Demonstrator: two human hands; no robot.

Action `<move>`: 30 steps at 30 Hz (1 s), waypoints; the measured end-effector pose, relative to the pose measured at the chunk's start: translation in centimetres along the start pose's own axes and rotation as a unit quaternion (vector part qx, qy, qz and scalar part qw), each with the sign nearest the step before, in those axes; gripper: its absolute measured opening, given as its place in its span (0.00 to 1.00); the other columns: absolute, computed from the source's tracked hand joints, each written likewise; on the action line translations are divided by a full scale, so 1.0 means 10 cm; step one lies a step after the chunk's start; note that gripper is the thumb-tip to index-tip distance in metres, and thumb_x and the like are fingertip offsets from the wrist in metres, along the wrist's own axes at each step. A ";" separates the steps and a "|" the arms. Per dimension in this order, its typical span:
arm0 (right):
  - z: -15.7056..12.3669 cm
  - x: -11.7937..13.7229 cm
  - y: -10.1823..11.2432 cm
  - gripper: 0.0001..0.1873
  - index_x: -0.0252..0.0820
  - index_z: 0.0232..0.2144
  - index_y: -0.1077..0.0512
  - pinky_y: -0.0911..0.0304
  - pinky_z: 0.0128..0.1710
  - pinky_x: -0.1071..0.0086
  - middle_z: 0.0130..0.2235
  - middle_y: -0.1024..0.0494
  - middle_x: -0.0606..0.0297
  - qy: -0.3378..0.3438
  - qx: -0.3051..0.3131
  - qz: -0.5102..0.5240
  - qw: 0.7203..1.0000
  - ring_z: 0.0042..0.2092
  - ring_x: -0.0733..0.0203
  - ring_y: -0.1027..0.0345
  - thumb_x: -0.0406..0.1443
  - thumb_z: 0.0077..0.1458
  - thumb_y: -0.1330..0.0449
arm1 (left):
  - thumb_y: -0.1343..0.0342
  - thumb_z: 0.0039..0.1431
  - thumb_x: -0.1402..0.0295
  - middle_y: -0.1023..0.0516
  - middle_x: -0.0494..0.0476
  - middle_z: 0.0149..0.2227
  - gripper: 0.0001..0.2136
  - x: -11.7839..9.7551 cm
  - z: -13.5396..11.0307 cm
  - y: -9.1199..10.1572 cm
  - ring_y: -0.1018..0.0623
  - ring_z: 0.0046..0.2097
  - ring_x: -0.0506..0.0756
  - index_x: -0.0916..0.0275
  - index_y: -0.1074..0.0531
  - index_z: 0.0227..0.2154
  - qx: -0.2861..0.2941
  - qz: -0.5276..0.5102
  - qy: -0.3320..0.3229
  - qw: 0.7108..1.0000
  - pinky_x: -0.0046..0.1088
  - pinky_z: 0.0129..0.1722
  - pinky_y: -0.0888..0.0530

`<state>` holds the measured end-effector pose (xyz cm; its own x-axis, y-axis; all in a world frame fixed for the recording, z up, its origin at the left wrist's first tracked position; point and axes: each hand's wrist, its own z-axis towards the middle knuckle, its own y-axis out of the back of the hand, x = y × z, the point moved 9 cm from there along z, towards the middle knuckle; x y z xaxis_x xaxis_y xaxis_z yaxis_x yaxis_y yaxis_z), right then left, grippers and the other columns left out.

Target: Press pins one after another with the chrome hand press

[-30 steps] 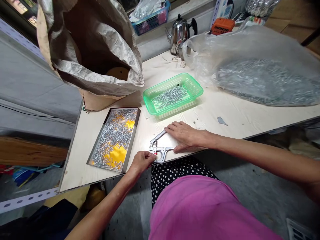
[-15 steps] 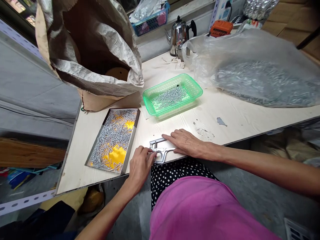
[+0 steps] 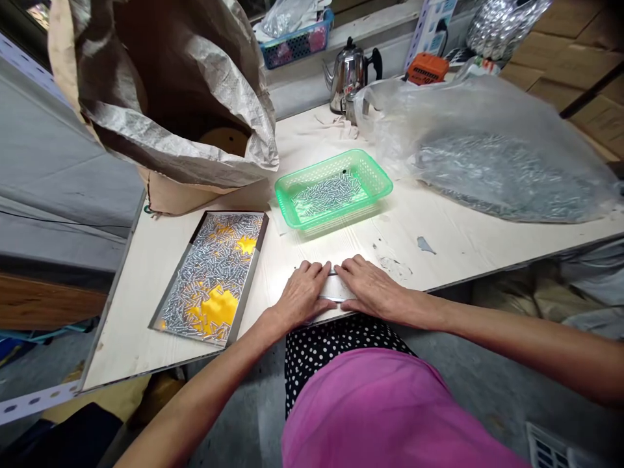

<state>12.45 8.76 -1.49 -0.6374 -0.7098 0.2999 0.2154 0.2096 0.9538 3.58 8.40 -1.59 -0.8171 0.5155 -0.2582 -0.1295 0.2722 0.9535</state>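
Note:
A metal hand press tool (image 3: 334, 298) lies at the front edge of the white table (image 3: 453, 234), almost wholly covered by my hands. My left hand (image 3: 303, 294) lies flat over its left part, fingers stretched out side by side. My right hand (image 3: 371, 288) lies flat over its right part, fingers extended too. Only thin slivers of metal show between and below the hands. A steel tray (image 3: 210, 279) with a yellow liner and several small silver pins sits to the left. A green plastic basket (image 3: 333, 186) holding more pins stands behind the hands.
A large open paper sack (image 3: 170, 97) stands at the back left. A clear plastic bag (image 3: 492, 149) full of silver pins lies at the right. A steel kettle (image 3: 348, 71), an orange device (image 3: 428, 67) and a blue basket (image 3: 297, 42) stand at the back.
My left hand left the tool's front end and now lies flat on top of it. My right hand pressed the raised lever down. The view shifted slightly.

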 end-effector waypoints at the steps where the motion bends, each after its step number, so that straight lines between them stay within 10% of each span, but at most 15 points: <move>1: 0.02 -0.01 0.02 0.32 0.31 0.50 0.34 0.39 0.44 0.57 0.45 0.29 0.50 -0.004 0.005 -0.001 1.000 0.46 0.47 0.39 0.41 0.47 0.30 | 0.41 0.58 0.54 0.30 0.65 0.50 0.30 -0.01 0.03 0.00 0.33 0.49 0.63 0.67 0.39 0.58 0.003 0.000 -0.004 1.000 0.42 0.48 0.31; 14: 0.38 -0.07 -0.08 0.10 0.36 0.33 0.27 0.45 0.39 0.65 0.34 0.27 0.58 0.042 0.072 -0.060 0.995 0.39 0.56 0.35 0.35 0.63 0.45 | 0.52 0.67 0.58 0.28 0.58 0.34 0.15 0.15 0.21 0.04 0.31 0.41 0.58 0.63 0.29 0.30 -0.049 -0.033 0.071 0.996 0.35 0.40 0.31; 18: 0.39 -0.12 0.04 0.12 0.34 0.41 0.28 0.42 0.43 0.63 0.41 0.26 0.54 0.036 0.038 -0.055 0.997 0.44 0.52 0.36 0.38 0.59 0.39 | 0.46 0.63 0.58 0.26 0.62 0.41 0.13 0.12 0.12 0.07 0.28 0.46 0.61 0.65 0.28 0.40 -0.078 0.000 0.115 0.990 0.39 0.44 0.28; 23: 0.37 -0.24 0.04 0.43 0.28 0.57 0.38 0.39 0.47 0.54 0.53 0.32 0.40 0.068 0.030 -0.031 0.997 0.51 0.42 0.38 0.51 0.47 0.33 | 0.48 0.64 0.63 0.37 0.72 0.62 0.23 -0.25 -0.25 -0.04 0.38 0.65 0.67 0.65 0.41 0.59 -0.186 0.015 0.107 0.977 0.50 0.59 0.34; 30: 0.49 -0.30 0.07 0.14 0.34 0.47 0.30 0.42 0.45 0.61 0.45 0.26 0.50 0.089 -0.005 -0.047 0.995 0.46 0.51 0.36 0.36 0.63 0.47 | 0.51 0.66 0.58 0.33 0.69 0.61 0.25 -0.42 -0.37 -0.26 0.38 0.65 0.65 0.65 0.42 0.61 -0.195 -0.062 0.071 0.976 0.51 0.63 0.38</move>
<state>10.94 14.32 -1.66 -0.5136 -0.8344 0.1999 0.1683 0.1305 0.9771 5.28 2.52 -2.44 -0.8474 0.3736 -0.3773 -0.4137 -0.0191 0.9102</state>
